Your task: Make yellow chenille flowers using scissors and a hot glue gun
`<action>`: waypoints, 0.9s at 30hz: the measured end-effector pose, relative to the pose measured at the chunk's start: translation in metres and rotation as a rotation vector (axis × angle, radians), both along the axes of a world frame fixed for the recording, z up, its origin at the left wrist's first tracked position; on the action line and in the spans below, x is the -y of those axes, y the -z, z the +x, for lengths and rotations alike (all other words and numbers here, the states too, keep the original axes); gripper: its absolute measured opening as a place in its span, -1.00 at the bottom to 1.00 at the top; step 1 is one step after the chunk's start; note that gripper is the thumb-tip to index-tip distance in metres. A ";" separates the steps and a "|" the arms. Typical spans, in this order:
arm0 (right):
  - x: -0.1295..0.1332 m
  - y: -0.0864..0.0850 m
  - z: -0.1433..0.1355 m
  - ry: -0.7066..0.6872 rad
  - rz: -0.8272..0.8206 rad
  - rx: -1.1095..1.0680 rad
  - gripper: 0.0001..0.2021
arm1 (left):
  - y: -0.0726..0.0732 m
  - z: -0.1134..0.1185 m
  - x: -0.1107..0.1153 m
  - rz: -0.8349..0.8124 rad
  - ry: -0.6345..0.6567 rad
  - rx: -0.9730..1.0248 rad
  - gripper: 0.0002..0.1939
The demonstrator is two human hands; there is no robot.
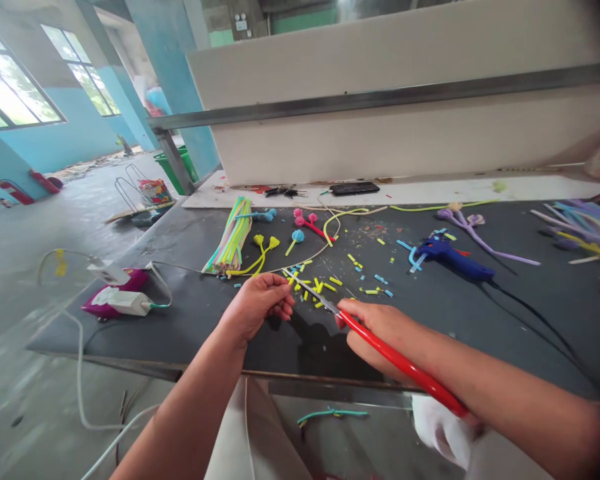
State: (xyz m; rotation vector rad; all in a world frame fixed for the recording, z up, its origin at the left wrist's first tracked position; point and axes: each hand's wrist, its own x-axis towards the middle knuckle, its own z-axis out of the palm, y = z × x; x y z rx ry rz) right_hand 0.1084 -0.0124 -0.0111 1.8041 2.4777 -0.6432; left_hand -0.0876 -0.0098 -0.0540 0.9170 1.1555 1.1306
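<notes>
My right hand (375, 327) is wrapped around a pair of red-handled scissors (395, 353), whose metal blades point up and left. The blade tips lie close to the fingertips of my left hand (260, 303), which is closed in a pinch. A bit of yellow pipe cleaner shows at those fingertips, the rest hidden by the fingers. Short cut yellow pieces (317, 288) lie scattered beyond the blades, with a few blue ones among them. Behind my left hand is a bundle of pastel pipe cleaners (231, 237), beside a yellow twisted flower shape (264, 247).
A blue glue gun (453, 259) with a black cord lies at the right. Pink pompom stems (310, 220), a blue flower (297, 239) and a purple stem (475, 237) rest farther back. A phone (354, 189) sits by the board. White plugs on a purple power strip (115, 297) are at left.
</notes>
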 end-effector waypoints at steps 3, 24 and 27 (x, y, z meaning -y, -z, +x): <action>-0.001 0.002 0.001 0.007 -0.002 -0.006 -0.80 | 0.000 0.000 -0.001 -0.006 -0.008 -0.004 -0.78; -0.003 0.016 0.012 -0.106 -0.092 -0.089 -0.90 | 0.003 -0.001 -0.001 0.032 -0.010 -0.078 -0.84; -0.002 0.019 0.013 -0.099 -0.069 -0.070 -0.87 | 0.004 -0.001 -0.002 0.021 -0.028 -0.099 -0.85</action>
